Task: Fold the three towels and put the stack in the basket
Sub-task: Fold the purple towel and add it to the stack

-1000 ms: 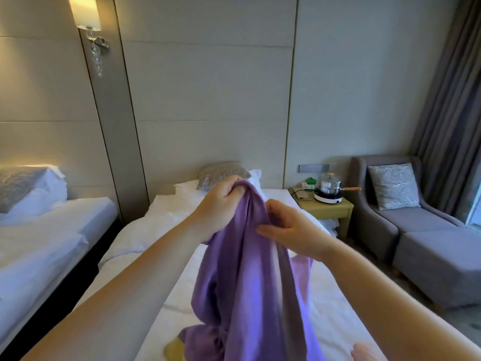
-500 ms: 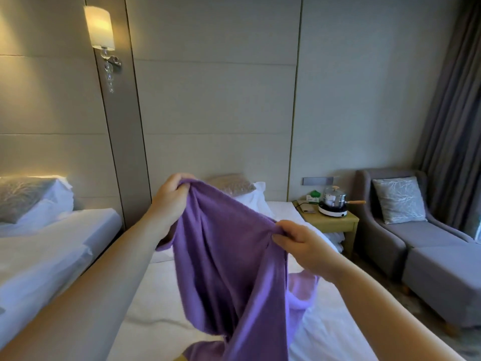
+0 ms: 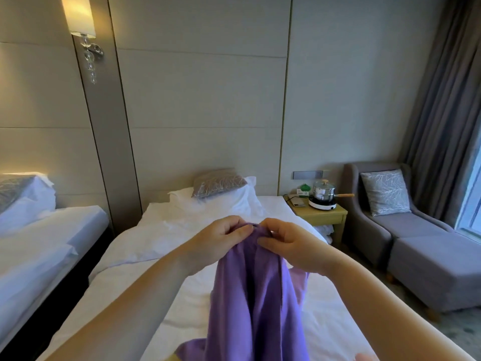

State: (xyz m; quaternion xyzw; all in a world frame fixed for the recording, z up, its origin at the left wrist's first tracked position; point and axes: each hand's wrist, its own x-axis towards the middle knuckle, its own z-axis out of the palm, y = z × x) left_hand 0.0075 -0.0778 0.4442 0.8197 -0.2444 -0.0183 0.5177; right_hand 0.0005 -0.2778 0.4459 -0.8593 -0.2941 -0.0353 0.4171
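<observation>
A purple towel (image 3: 257,295) hangs in front of me above the white bed (image 3: 161,243), bunched into long vertical folds. My left hand (image 3: 221,241) and my right hand (image 3: 283,243) pinch its top edge close together, almost touching, at about the middle of the view. The towel's lower end trails down to the bed at the bottom edge of the view, where a bit of yellow cloth (image 3: 173,357) peeks out beneath it. The other towels and the basket are not in view.
A second bed (image 3: 39,246) stands to the left across a dark gap. Pillows (image 3: 221,194) lie at the head of my bed. A yellow bedside table (image 3: 322,214) with a pot stands on the right, then a grey armchair (image 3: 406,230) and curtains.
My hands were spread apart with the towel's top edge stretched between them; they have come together and lowered, so the towel now hangs in narrow folds.
</observation>
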